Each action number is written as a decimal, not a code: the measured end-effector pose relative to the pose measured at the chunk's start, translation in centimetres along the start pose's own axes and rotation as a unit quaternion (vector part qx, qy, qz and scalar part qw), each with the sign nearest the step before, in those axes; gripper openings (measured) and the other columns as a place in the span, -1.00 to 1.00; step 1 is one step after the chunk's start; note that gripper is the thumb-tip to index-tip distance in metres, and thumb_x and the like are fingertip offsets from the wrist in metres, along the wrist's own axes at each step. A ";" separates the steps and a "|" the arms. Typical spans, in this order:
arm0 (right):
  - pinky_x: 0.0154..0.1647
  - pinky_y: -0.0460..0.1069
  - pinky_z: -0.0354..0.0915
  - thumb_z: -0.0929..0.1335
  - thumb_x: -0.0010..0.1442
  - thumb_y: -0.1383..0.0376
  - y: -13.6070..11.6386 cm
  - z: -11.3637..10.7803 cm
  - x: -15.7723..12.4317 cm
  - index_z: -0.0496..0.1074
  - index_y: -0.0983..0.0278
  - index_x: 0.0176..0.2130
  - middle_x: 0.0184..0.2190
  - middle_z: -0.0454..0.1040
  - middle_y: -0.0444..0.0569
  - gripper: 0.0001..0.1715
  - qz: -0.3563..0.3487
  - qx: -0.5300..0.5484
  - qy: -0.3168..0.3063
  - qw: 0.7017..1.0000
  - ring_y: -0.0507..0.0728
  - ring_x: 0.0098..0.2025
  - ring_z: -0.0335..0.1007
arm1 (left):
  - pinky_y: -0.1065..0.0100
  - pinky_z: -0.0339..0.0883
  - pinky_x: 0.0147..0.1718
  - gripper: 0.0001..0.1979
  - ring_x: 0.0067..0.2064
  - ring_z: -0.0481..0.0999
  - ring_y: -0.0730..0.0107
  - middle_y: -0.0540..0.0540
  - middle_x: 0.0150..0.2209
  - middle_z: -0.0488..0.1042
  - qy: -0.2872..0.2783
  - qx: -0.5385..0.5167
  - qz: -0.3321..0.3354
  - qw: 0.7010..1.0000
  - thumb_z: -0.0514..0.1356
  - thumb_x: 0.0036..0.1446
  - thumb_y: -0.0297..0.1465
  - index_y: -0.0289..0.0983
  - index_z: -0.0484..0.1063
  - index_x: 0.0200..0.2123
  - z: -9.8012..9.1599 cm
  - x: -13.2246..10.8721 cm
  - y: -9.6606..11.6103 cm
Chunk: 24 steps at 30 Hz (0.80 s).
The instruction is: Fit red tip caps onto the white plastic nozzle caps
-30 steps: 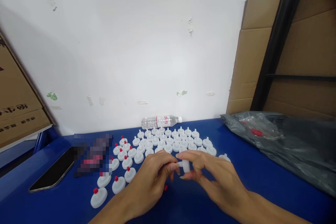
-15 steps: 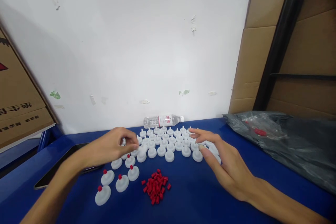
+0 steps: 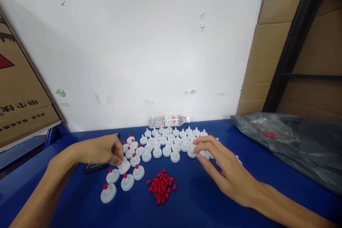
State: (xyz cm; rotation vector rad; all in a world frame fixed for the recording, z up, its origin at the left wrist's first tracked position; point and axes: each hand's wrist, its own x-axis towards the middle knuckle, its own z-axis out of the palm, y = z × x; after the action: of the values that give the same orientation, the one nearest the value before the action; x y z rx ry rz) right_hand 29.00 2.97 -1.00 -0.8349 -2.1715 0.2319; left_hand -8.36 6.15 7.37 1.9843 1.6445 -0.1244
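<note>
My left hand (image 3: 108, 151) is closed, thumb and fingertips pinched at the top of a white plastic cap (image 3: 124, 167) on the table; the cap's tip is hidden. Around it stand several white caps with red tips (image 3: 127, 182). My right hand (image 3: 223, 169) is open, fingers bent and thumb apart, hovering at the right side of many white nozzle caps (image 3: 175, 156) without red tips. Its fingertips are close to one white cap (image 3: 191, 152); whether they touch it I cannot tell. Between the hands lies a pile of small red caps (image 3: 161, 187).
A clear plastic bottle (image 3: 169, 121) lies against the wall behind the caps. A dark phone (image 3: 93, 167) is partly under my left arm. A grey plastic bag (image 3: 288, 142) covers the table's right side. Cardboard boxes (image 3: 24, 89) stand at the left.
My left hand has moved left and down from the plain white caps to a cap among the red-tipped ones. My right hand has shifted slightly left, and the view has turned a little.
</note>
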 end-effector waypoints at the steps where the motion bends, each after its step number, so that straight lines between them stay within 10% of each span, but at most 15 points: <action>1: 0.00 0.08 0.43 0.19 0.46 0.29 0.0 0.0 0.0 0.33 0.12 -0.01 0.04 0.39 0.05 -0.82 0.000 0.003 -0.004 1.000 0.18 0.04 0.43 | 0.40 0.20 -0.46 -0.81 -0.40 0.48 0.26 -0.04 -0.47 0.57 0.006 0.007 -0.008 1.000 0.33 -0.04 -0.24 -0.22 0.66 -0.43 0.2 0.3 -0.1; 7: 0.06 0.08 0.37 0.18 0.48 0.31 0.3 0.1 -0.1 0.31 0.12 0.01 0.06 0.34 0.03 -0.81 0.010 0.023 -0.030 0.999 0.15 0.07 0.38 | 0.40 0.12 -0.52 -0.71 -0.45 0.43 0.30 -0.02 -0.53 0.50 0.043 0.036 -0.007 0.998 0.31 0.03 -0.13 -0.24 0.58 -0.48 0.8 0.7 -0.1; 12: 0.09 0.09 0.36 0.18 0.47 0.35 0.3 0.2 0.0 0.31 0.16 0.00 0.04 0.36 0.03 -0.80 -0.008 0.025 -0.055 0.998 0.14 0.06 0.36 | 0.37 0.13 -0.50 -0.63 -0.47 0.38 0.32 -0.01 -0.53 0.43 0.202 0.092 0.047 0.974 0.08 0.32 -0.13 -0.23 0.52 -0.39 2.1 1.2 3.7; 16: 0.12 0.13 0.35 0.20 0.44 0.38 0.3 0.4 0.0 0.33 0.17 0.02 0.03 0.38 0.02 -0.77 -0.019 0.010 -0.062 0.998 0.16 0.08 0.36 | 0.22 0.34 -0.16 -0.68 -0.08 0.50 0.11 -0.18 -0.11 0.53 0.314 0.146 0.189 0.919 0.00 0.40 -0.34 -0.24 0.50 0.01 6.0 2.9 7.1; 24: 0.10 0.15 0.35 0.21 0.43 0.39 0.6 0.7 -0.1 0.34 0.16 0.03 0.01 0.40 0.02 -0.75 -0.023 0.002 -0.077 0.997 0.18 0.05 0.36 | 0.28 0.36 -0.33 -0.77 -0.22 0.50 0.22 -0.12 -0.17 0.46 0.269 0.241 0.279 0.890 0.04 0.45 -0.43 -0.20 0.47 0.01 10.8 4.5 8.9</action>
State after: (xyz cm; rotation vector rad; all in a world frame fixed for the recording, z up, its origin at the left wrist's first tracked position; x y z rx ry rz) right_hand 28.82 3.39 -1.81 -0.7866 -2.3311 0.2849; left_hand 4.00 4.23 -0.42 3.0143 1.3346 0.2886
